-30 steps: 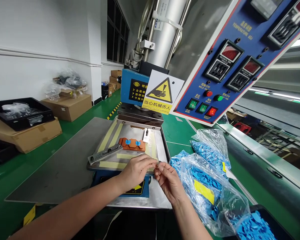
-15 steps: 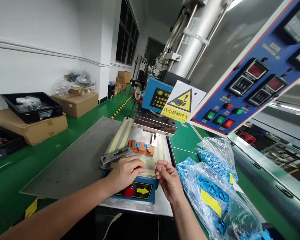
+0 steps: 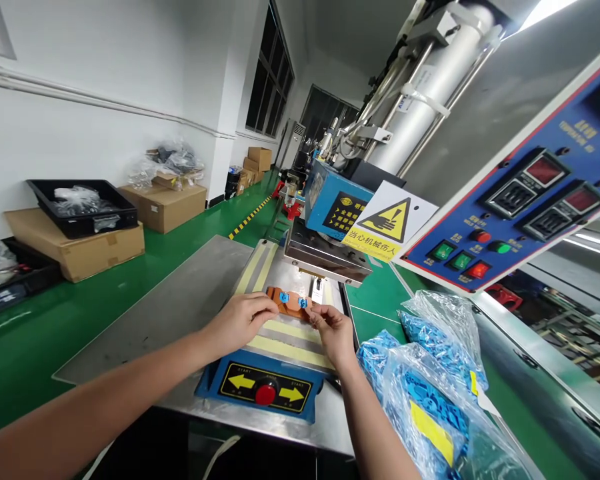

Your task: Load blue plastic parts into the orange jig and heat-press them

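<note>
We face the press and its orange block

With the block as our clock's centre and twelve at the top of the view, the press rises from one o'clock, leaning right. The steel table spreads at nine. Between two and three we see the blue panel, carrying timers, buttons and switches. Near four lie the front bag and the rear bag, both clear and full of blue parts. Around ten stand the near carton, bearing a black tray, and the far carton, topped with plastic.

The taped plate carries the block, just in front of the press head. At two we see a warning sign. Near nine, the left hand bends its fingers at the block's left end; at four, the right hand has bent fingers at its right end. Whether either grips anything, we cannot tell. Between six and seven, we find a red button between two yellow arrows. Smallest, two blue pieces sit side by side, slightly apart, on the block.
</note>
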{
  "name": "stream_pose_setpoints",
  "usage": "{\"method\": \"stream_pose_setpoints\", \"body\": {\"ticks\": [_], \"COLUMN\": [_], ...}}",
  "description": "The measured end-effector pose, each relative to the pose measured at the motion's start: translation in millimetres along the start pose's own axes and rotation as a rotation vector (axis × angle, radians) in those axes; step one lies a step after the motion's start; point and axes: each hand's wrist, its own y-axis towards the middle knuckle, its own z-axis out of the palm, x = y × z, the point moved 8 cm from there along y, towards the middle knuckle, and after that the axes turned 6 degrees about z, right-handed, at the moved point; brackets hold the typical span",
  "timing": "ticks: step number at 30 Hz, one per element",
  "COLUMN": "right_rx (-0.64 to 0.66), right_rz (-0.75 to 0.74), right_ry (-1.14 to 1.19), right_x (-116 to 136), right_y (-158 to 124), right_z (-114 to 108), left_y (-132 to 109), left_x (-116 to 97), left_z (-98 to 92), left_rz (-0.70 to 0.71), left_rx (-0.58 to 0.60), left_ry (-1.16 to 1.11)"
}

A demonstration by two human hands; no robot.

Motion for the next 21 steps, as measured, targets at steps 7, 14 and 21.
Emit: {"method": "stream_pose_setpoints", "body": {"ticks": [7, 14, 21], "right_rx": [-0.063, -0.053, -0.039], "right_rz": [-0.243, -0.347, -0.401], "right_ry": [-0.37, -0.481, -0.458], "right_x": [13, 13, 12], "right_y": [20, 17, 10], "right_z": [13, 23, 23], "left_y": [30, 50, 54], "left_x": [16, 47, 53], "left_z": [17.3, 45.3, 62.2], "left_rz": [-0.049, -0.065, 0.003], "left_rx": [0.227, 0.375, 0.441], "left_ry": [0.168, 0.258, 0.372]}}
